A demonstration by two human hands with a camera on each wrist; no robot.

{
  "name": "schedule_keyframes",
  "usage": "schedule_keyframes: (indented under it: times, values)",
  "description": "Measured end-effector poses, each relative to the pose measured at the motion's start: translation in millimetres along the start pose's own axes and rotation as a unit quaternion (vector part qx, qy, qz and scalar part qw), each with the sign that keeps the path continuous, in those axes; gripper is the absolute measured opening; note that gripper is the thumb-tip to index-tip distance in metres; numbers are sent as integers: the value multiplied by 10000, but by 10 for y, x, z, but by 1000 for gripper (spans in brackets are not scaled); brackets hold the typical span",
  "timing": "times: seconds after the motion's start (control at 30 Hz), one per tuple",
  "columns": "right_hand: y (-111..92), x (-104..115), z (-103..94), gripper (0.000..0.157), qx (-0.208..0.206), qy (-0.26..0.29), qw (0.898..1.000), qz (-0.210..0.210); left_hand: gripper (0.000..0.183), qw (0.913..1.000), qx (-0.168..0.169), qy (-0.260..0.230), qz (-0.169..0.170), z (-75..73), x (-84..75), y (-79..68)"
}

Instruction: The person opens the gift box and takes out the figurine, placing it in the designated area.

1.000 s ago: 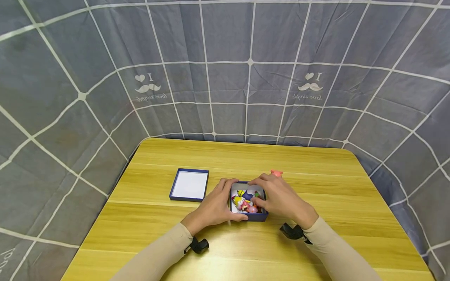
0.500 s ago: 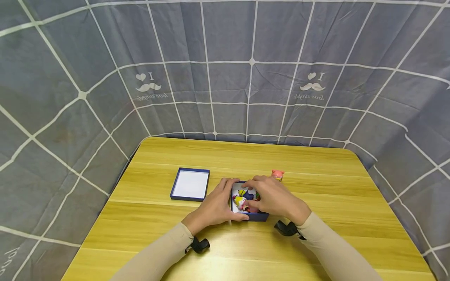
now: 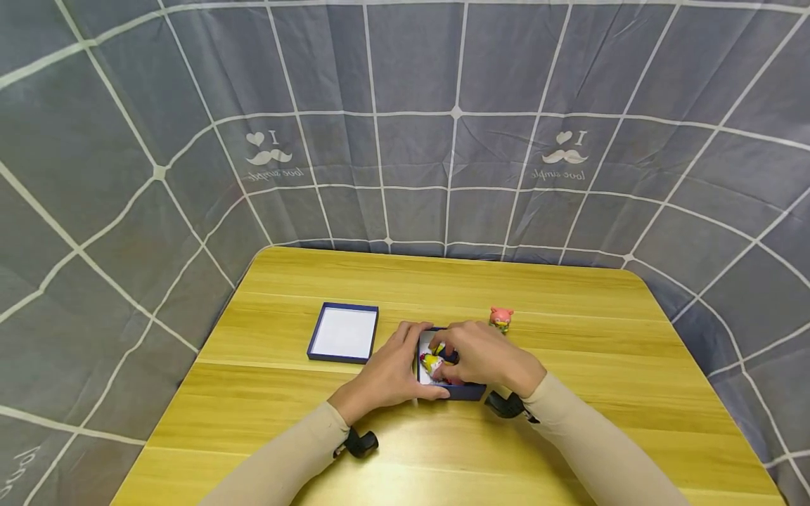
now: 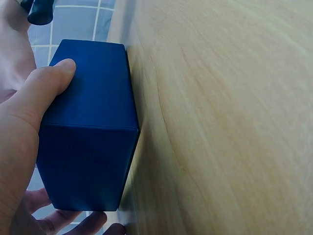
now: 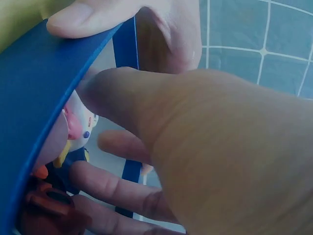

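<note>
Here we are with the left hand gripping the blue box, thumb pressed to its near wall, fingers wrapped round toward the far left corner. And over on the right, the right hand reaches over the rim, thumb and fingers bent down among the contents; whether it actually pinches anything, we cannot tell, because the hand covers too much. We look past it and catch a yellow-and-white figure lying in the left part of the box, right by those fingertips. The right wrist view gives us a reddish-brown piece in there too, partly hidden.

The box sits flat on the wooden table, between the two hands. Out past the right hand, on the far right, we have a pink-headed figure upright on the wood, clear of the box. To the left, a shallow blue-rimmed lid lies with its white inside facing up, apart from the left hand. We see beige sleeves and a black wrist mount on each arm, and beyond the far edge hangs a grey curtain with white grid lines.
</note>
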State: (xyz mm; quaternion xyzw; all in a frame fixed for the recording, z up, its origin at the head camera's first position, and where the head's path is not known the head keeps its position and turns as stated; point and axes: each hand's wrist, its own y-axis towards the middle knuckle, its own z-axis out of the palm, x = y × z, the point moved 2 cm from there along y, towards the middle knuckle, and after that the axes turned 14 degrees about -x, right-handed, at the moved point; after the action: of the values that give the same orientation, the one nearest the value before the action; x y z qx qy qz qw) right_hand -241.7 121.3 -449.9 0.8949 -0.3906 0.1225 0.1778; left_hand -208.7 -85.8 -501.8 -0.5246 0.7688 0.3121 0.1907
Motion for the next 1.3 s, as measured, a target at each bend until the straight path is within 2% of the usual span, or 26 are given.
schedule_keyframes:
  times: [0.17,0.27,0.63,1.3]
  values:
    - [44,5,39,28,247,4,9996,103,119,10000,6,-32,13,5,-2,-4]
    - [63,0,70,26,326,-8,9994,109,120,10000,45,-57,-50,7,0,-8]
    - [101,-29,114,27,288,-96,9994,172,120,10000,16,-63,-42,-6,-7,3]
    - [74,-53,59,23,138,34,9997,-201,120,9999,18,-34,-114,2,-16,23]
